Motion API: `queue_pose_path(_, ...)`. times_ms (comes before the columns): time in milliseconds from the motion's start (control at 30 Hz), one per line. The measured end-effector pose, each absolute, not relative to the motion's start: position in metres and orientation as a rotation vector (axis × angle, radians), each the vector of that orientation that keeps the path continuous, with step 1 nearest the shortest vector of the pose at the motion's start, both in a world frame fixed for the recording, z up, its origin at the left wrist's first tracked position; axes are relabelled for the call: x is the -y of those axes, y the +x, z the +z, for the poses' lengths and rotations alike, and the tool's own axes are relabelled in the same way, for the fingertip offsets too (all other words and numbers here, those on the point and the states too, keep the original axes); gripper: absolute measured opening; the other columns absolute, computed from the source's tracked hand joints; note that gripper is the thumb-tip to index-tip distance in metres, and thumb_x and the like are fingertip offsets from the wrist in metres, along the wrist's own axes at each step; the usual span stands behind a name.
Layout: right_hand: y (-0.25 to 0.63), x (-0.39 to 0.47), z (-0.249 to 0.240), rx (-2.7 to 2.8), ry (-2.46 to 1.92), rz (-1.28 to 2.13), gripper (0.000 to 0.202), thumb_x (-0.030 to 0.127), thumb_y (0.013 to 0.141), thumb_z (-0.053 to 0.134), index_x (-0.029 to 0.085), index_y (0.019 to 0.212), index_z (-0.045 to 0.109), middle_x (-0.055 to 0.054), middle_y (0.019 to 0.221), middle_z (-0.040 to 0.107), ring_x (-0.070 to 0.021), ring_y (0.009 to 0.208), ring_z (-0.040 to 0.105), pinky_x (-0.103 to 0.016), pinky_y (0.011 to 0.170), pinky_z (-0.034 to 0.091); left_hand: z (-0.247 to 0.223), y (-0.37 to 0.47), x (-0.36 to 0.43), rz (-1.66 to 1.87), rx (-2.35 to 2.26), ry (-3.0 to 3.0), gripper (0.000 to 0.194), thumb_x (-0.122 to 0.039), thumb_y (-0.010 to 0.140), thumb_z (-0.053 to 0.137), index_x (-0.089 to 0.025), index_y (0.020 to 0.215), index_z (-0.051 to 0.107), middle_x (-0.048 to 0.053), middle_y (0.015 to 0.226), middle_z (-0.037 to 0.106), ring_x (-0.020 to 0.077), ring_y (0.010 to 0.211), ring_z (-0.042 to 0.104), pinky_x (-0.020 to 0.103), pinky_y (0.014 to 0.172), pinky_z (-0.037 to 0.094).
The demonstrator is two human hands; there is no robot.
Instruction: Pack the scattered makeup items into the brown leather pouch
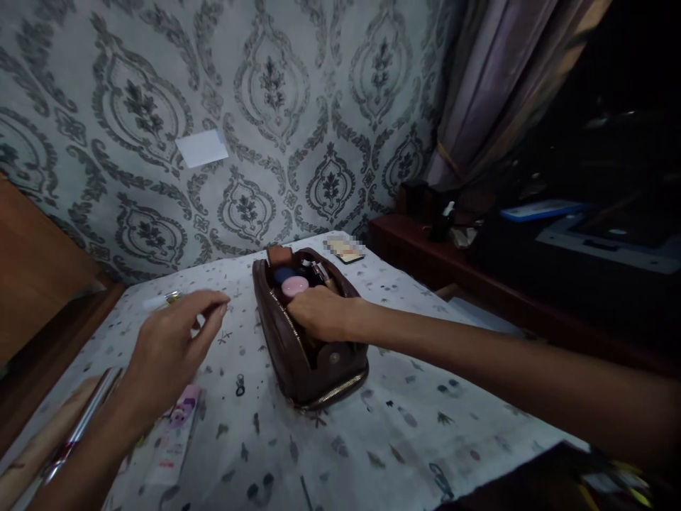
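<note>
Your right hand (327, 314) inside the brown bag (280, 337), mid-table.
Right fingers sunk past the open zip; grip can't be told. Your left hand (173, 341) hovers left of the bag, fingers loosely bent, released. Pink-and-white tube (173, 436) by your left forearm: cartoon figure, reddish print too blurred to read. Card (345, 250) beyond the bag: pixelated, illegible.

Table (425, 440), spread with a white cloth (239, 454) printed with small leaf motifs. Upon it: one brown bag (284, 341), unzipped, upright; one pink-and-white tube (175, 433), nearer the left; one white item (156, 301), gold-ended; one card (348, 250), far edge, blurred.
</note>
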State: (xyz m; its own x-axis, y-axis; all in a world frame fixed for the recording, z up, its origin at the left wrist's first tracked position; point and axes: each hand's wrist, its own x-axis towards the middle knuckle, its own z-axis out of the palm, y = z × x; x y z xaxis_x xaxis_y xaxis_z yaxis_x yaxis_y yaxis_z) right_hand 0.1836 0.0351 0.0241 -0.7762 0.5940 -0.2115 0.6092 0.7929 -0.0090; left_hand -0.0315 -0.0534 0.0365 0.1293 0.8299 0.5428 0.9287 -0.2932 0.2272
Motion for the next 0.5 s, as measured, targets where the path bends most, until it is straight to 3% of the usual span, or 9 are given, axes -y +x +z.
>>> queue_pose_path(133, 0.176, -0.042, 0.015, -2.78, 1.021, -0.089, 0.031, 0.006, 0.089, 0.048, 0.007, 0.111, 0.069, -0.019, 0.111, 0.072, -0.0316, 0.101, 0.07, -0.035, 0.076, 0.052, 0.002, -0.066, 0.085, -0.926, 1.975, -2.181, 0.031, -0.052, 0.088, 0.05, -0.029, 0.096, 0.069, -0.001, 0.091, 0.077, 0.0199, 0.07, 0.07, 0.027, 0.063, 0.053)
queue_pose_path(300, 0.173, -0.043, 0.013, -2.77, 1.066, -0.117, 0.025, 0.012, 0.088, 0.055, 0.012, 0.107, 0.071, -0.016, 0.108, 0.074, -0.0267, 0.097, 0.071, -0.029, 0.074, 0.052, -0.034, -0.098, 0.112, -0.976, 2.171, -2.136, 0.038, -0.062, 0.084, 0.051, -0.031, 0.093, 0.072, -0.001, 0.088, 0.079, 0.0215, 0.067, 0.072, 0.028, 0.057, 0.055)
queue_pose_path(500, 0.171, -0.044, 0.002, -2.814, 1.101, -0.079, 0.023, 0.005, 0.085, 0.053, 0.01, 0.097, 0.072, -0.017, 0.096, 0.075, -0.0241, 0.087, 0.073, -0.026, 0.07, 0.05, -0.056, -0.118, 0.129, -0.915, 2.355, -2.056, 0.039, -0.057, 0.087, 0.047, -0.028, 0.094, 0.071, 0.001, 0.078, 0.077, 0.0214, 0.062, 0.07, 0.028, 0.055, 0.051)
